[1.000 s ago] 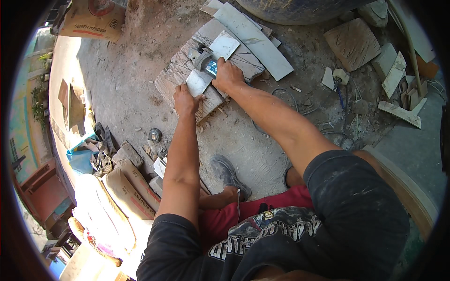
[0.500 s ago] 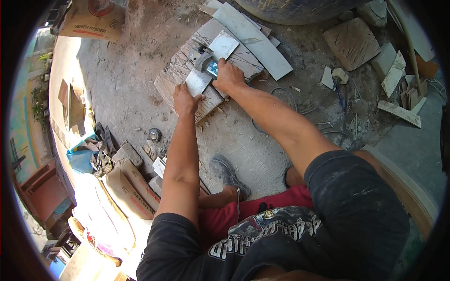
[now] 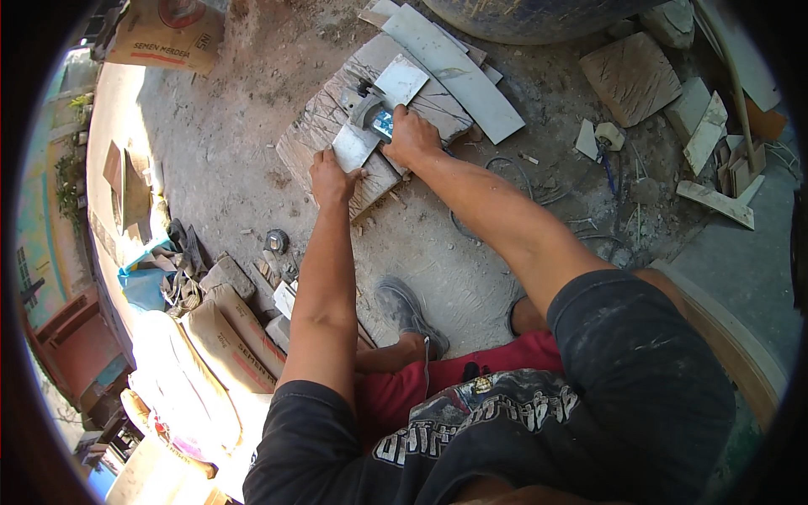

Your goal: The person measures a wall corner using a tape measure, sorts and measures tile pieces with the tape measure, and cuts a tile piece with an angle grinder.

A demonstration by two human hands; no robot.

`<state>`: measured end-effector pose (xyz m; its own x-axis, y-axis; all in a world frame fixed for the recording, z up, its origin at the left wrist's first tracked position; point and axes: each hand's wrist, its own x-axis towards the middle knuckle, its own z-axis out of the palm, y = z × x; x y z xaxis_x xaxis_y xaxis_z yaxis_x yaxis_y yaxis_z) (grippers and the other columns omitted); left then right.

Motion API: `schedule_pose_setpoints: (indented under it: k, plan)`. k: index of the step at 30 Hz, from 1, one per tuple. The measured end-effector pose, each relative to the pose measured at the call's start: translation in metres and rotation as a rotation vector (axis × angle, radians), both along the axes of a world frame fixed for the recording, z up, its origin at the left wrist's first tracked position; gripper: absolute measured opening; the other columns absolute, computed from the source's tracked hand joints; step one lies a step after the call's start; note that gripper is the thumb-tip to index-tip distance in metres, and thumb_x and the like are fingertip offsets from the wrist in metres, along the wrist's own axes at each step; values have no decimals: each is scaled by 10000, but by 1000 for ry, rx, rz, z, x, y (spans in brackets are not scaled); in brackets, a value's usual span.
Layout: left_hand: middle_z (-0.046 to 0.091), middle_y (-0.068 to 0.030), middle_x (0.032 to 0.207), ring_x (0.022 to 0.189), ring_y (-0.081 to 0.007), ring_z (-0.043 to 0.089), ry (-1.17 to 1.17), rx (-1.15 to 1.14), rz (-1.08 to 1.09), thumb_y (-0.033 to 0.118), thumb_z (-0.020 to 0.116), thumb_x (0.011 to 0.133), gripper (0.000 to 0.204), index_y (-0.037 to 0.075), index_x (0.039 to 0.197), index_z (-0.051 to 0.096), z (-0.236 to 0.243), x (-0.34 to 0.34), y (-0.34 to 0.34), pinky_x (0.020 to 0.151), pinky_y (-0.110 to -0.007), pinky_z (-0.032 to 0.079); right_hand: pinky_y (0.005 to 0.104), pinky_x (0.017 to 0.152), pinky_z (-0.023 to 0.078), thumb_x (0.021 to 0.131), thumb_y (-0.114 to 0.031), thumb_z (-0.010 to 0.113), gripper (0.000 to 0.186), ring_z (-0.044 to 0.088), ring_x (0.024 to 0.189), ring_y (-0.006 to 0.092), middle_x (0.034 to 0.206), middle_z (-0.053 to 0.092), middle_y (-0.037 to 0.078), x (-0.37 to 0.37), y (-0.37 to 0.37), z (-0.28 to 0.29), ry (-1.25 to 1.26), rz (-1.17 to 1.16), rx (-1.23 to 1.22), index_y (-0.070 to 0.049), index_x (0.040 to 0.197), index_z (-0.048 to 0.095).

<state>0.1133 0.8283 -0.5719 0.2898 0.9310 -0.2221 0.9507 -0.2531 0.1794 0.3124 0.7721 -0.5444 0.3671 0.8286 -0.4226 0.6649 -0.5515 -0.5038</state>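
Observation:
My right hand (image 3: 412,137) is wrapped round a blue angle grinder (image 3: 383,124) with a grey metal guard. The grinder sits across a pale tile (image 3: 355,146), whose far part (image 3: 401,81) shows beyond the tool. Pressed to the tile's near left corner, my left hand (image 3: 333,175) grips its edge, thumb toward me. Beneath them lies a brownish slab (image 3: 316,126) scored with many dark cut lines. The grinder's disc and its contact with the tile are hard to make out.
Long pale tile strips (image 3: 459,76) lie beyond the slab, near a large round tub (image 3: 539,17). To the right are a scored square slab (image 3: 631,80), tile offcuts (image 3: 715,206) and a loose cable (image 3: 526,181). A tape measure (image 3: 277,241) and paper sacks (image 3: 231,337) lie left.

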Motion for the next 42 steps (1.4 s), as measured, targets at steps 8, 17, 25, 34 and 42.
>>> schedule_pose_setpoints:
  k: [8, 17, 25, 34, 42]
  plan:
    - [555, -144, 1443, 1292, -384, 555, 10, -38, 25, 378, 972, 619, 972, 27, 1417, 542, 2, 2, 0, 1061, -440, 509, 473, 953, 581, 802, -277, 822, 657, 687, 1128, 401, 1211, 664, 247, 0, -4, -1, 2, -3, -2, -1, 1294, 485]
    - [591, -187, 1372, 1247, -390, 590, 9, -14, 7, 392, 973, 629, 928, -7, 1364, 569, 4, 2, -1, 1052, -447, 505, 467, 966, 575, 807, -282, 829, 662, 685, 1134, 390, 1209, 667, 234, 1, -8, 1, -2, -4, -11, -4, 1297, 481]
    - [596, -184, 1365, 1241, -388, 595, 14, -17, 3, 387, 973, 631, 928, -6, 1369, 569, 5, 2, -1, 1043, -444, 508, 453, 977, 572, 814, -301, 846, 688, 684, 1147, 381, 1238, 662, 234, 3, -15, 7, -5, 0, -34, 4, 1304, 471]
    - [602, -187, 1353, 1241, -383, 600, 27, -27, 6, 389, 974, 636, 940, -3, 1386, 564, 7, 4, 0, 1045, -438, 509, 452, 968, 579, 808, -312, 839, 708, 686, 1144, 383, 1237, 658, 239, 4, -22, 6, -18, 13, -46, 5, 1317, 461]
    - [602, -186, 1358, 1244, -376, 604, 34, -32, 3, 397, 972, 644, 936, -3, 1386, 566, 9, 5, 0, 1045, -438, 514, 450, 973, 577, 813, -322, 837, 718, 686, 1144, 384, 1232, 656, 237, 3, -27, 5, -32, 12, -39, -3, 1329, 454]
